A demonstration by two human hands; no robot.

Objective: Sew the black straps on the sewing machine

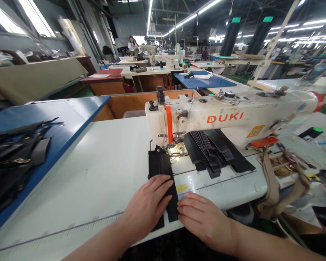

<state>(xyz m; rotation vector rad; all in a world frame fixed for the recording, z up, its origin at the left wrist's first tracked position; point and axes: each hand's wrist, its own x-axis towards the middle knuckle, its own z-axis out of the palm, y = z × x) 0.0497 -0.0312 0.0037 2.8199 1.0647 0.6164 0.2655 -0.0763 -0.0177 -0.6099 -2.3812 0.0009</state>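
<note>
A black strip (163,165) lies lengthwise on the white sewing table, its far end beside the needle area of the white sewing machine (195,116). My left hand (149,199) rests on the strip, fingers together and lying flat across it. At the strip's right edge, near its close end, my right hand (203,217) touches it with bent fingers pressed together; the thumb is hidden. Several black pieces (214,148) lie fanned in a pile under the machine arm. A small lamp lights the needle area.
Black straps with metal buckles (19,159) lie on a blue board (70,134) at the left. Brown straps (268,181) hang at the right beside a tray of small parts (284,166). Thread cones (230,38) stand behind. A person (132,44) is far back.
</note>
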